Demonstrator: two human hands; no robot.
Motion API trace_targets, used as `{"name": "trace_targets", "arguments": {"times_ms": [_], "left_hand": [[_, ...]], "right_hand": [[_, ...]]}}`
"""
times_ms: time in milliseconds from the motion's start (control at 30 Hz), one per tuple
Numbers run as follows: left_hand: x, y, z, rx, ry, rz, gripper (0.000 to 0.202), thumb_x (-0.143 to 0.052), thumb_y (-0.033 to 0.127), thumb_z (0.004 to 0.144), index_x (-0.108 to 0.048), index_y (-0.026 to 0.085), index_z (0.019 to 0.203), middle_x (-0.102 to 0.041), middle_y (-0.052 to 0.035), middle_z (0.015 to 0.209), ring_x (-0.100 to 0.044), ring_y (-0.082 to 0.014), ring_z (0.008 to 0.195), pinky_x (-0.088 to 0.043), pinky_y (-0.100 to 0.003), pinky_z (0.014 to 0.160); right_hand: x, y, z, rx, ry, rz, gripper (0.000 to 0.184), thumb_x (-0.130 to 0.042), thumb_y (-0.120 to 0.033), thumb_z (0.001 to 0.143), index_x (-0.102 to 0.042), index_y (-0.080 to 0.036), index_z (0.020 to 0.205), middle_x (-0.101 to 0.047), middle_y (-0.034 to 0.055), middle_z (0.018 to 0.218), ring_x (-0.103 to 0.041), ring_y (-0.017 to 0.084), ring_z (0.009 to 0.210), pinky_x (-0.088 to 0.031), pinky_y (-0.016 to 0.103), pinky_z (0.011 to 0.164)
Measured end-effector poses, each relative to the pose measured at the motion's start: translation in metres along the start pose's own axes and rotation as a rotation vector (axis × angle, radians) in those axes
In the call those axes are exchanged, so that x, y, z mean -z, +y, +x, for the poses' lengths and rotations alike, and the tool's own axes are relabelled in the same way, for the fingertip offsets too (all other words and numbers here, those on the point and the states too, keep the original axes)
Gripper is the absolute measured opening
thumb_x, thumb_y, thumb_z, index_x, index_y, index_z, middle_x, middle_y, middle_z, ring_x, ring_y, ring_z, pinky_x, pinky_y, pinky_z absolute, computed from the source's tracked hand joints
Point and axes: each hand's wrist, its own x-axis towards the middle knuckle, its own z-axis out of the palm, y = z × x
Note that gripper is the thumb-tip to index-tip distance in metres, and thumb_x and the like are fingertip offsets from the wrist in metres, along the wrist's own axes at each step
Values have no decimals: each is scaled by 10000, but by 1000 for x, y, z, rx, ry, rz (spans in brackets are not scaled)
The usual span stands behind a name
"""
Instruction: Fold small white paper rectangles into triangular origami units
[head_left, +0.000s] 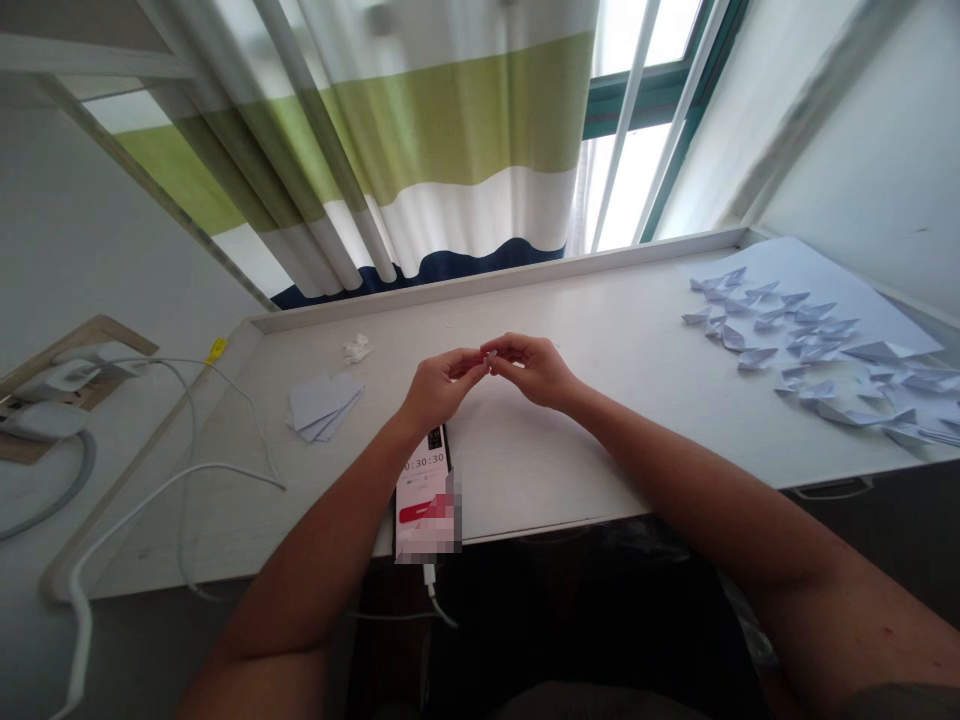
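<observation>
A small paper piece (490, 359) is resting between the fingertips at the centre of the frame, just above the desk (585, 440); the fingers are partly hiding its shape. The left hand (441, 385) is pinching it from the left with thumb and fingers drawn together, and the right hand (536, 370) is gripping it likewise from the right. Below the left hand, a phone (421, 490) is lying lower centre, its screen showing a timer and a red button, partly covered by the left forearm. Left of centre, a stack of paper (322, 402) is lying fanned out, with a crumpled white scrap (358, 349) sitting just above it. At the right of the frame, many folded paper shapes (814, 313) are spreading in rows, some lying on a large white sheet (832, 270). White cables (172, 485) are trailing at lower left, and a striped curtain (480, 120) is hanging across the top.
</observation>
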Motion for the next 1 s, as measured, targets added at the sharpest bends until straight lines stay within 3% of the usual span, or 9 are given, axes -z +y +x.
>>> {"name": "trace_targets", "arguments": {"times_ms": [167, 333, 633, 833, 1000], "left_hand": [[3, -2, 2, 50, 8, -109, 454, -907, 494, 843, -817, 172, 1149, -861, -130, 1036, -830, -287, 974, -656, -449, 904], [4, 4, 4, 99, 26, -192, 492, -927, 517, 815, -809, 160, 1133, -863, -117, 955, -838, -274, 898, -663, -463, 902], [5, 8, 1, 87, -5, -134, 564, -948, 418, 814, -769, 171, 1288, -864, -131, 1059, -836, -277, 996, -655, -452, 949], [6, 4, 4, 102, 0, -216, 536, -951, 470, 801, -793, 162, 1210, -865, -124, 987, -842, -281, 929, -663, -433, 872], [2, 3, 2, 50, 31, -116, 520, -873, 545, 871, -792, 161, 1212, -862, -117, 968, -841, -267, 873, -675, -430, 859]], "right_hand": [[2, -3, 0, 34, -16, -53, 275, -769, -424, 975, -779, -211, 1148, -828, 76, 1018, -799, 221, 894, -680, 423, 862], [5, -5, 0, 81, -37, -135, 232, -713, -366, 1020, -814, -232, 1182, -789, 67, 1055, -775, 192, 886, -665, 393, 849], [3, -4, -1, 151, -43, -240, 290, -672, -278, 1048, -801, -286, 1308, -749, 46, 1003, -747, 181, 870, -669, 371, 836], [5, -3, -1, 193, -71, -268, 361, -619, -271, 1073, -751, -295, 1408, -742, 50, 1069, -748, 168, 877, -658, 357, 830], [2, -2, -2, 175, -26, -305, 375, -649, -280, 1036, -727, -258, 1403, -770, 44, 1002, -732, 177, 830, -655, 369, 815]]}}
